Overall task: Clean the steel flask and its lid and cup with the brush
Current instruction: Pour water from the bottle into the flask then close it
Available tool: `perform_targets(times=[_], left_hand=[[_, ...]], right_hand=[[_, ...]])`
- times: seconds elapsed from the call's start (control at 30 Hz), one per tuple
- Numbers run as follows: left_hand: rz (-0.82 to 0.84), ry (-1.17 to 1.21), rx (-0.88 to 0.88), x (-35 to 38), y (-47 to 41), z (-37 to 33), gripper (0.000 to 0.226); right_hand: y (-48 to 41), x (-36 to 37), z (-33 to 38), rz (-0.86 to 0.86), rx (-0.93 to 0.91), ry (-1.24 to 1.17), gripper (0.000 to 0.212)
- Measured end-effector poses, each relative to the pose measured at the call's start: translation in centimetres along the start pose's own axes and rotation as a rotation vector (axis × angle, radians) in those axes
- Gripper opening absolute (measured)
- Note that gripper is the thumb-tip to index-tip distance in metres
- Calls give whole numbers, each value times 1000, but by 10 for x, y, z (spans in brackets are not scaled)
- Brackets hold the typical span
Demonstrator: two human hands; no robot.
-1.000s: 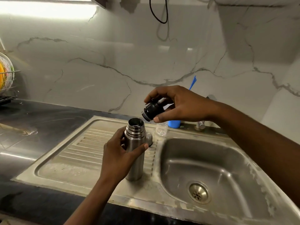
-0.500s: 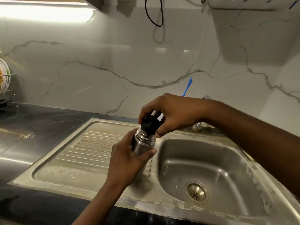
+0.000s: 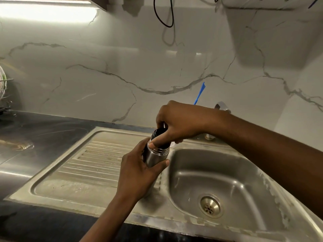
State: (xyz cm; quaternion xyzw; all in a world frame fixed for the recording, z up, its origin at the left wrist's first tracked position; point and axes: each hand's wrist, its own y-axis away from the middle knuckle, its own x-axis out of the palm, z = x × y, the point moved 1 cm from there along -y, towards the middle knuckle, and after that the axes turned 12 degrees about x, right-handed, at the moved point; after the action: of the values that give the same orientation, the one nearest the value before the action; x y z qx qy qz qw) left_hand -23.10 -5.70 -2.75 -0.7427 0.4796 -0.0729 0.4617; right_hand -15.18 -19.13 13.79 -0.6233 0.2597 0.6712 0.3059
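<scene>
The steel flask stands on the sink's draining board, beside the basin. My left hand grips its body from the near side. A black lid sits on the flask's mouth, and my right hand holds it from above with fingers and thumb curled round it. The blue handle of a brush sticks up behind my right hand; its lower part is hidden. The cup is not visible.
The steel basin with its drain lies to the right of the flask. A tap base stands behind my right wrist. Dark countertop stretches left, with a dish rack at the far left edge.
My right hand brought the black lid down from above the open flask onto its mouth and now holds it there. My left hand kept its grip on the flask.
</scene>
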Motion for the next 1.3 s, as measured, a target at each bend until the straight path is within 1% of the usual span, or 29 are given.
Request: perform_targets(times=[0.1, 0.23, 0.33, 0.43, 0.53, 0.63, 0.7, 0.77, 0.83, 0.9, 0.93, 1.0, 1.03, 1.07, 1.13, 1.17, 1.23, 1.27, 1.3], left_hand=[[-4, -6, 5, 1, 1, -2, 71], [6, 19, 3, 0, 1, -1, 68], [20, 26, 9, -1, 0, 1, 67], [16, 22, 4, 0, 0, 1, 66], [12, 29, -15, 0, 0, 3, 65], [19, 45, -37, 0, -1, 7, 62], [24, 62, -50, -2, -1, 8, 61], [23, 67, -59, -3, -1, 8, 60], [17, 67, -58, -3, -1, 7, 62], [17, 51, -41, -3, 0, 3, 67], [23, 41, -33, -2, 0, 1, 70], [27, 28, -25, 0, 0, -2, 73], [26, 30, -28, 0, 0, -2, 72], [24, 35, -33, 1, 0, -2, 70], [22, 44, -37, 2, -1, -1, 67], [17, 52, -34, 1, -1, -1, 67], [9, 72, -19, 1, -1, 0, 66], [8, 77, -17, 0, 0, 0, 66], [4, 79, -17, 0, 0, 0, 67]], right_hand=[[1, 5, 6, -69, 30, 122, 51], [-2, 9, 5, -101, -7, 182, 55], [1, 7, 5, -24, -41, 110, 50], [2, 0, 7, -9, -105, 141, 42], [3, -6, 7, 26, -186, 157, 49], [4, -6, 5, 98, -261, 92, 53], [3, -5, 3, 103, -280, 74, 54], [2, -5, 3, 84, -273, 78, 54], [0, -3, 2, 51, -245, 100, 49], [0, -1, 2, 22, -175, 90, 42], [2, 0, 1, 26, -119, 55, 43], [3, 7, 1, 26, 10, 31, 55], [4, 11, 2, -1, 53, 70, 61], [4, 13, 2, -47, 72, 133, 65], [3, 13, 0, -121, 44, 214, 69], [5, 10, -2, -110, 7, 189, 66], [11, -1, -5, 28, -91, 78, 54], [13, -5, -7, 94, -141, 60, 55], [14, -6, -8, 127, -169, 68, 55]])
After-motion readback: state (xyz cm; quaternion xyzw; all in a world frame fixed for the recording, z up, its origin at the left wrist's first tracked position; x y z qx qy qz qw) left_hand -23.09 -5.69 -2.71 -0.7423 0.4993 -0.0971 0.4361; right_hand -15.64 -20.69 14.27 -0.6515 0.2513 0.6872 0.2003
